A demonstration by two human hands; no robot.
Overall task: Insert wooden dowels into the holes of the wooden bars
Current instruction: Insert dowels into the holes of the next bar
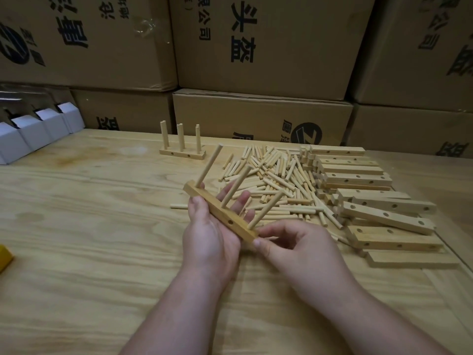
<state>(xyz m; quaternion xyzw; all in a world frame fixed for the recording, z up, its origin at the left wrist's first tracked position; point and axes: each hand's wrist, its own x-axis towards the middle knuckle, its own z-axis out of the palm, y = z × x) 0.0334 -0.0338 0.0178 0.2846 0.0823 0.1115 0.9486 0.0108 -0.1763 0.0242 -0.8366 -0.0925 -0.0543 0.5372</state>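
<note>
My left hand (210, 234) holds a wooden bar (225, 218) tilted above the table, thumb on its near side and fingers behind it. Three dowels (235, 187) stand out of the bar, slanting up and to the right. My right hand (294, 248) pinches the bar's near end between thumb and forefinger, at the foot of the third dowel (267, 210). A heap of loose dowels (279, 180) lies just beyond my hands. Drilled bars (358, 179) are stacked to the right. A finished bar with upright dowels (182, 149) stands at the back.
Cardboard boxes (261, 47) are stacked as a wall behind the wooden table (89, 226). White folded cartons (38, 131) sit at the far left. A yellow block (3, 256) shows at the left edge. One stray dowel (178, 206) lies left of the heap.
</note>
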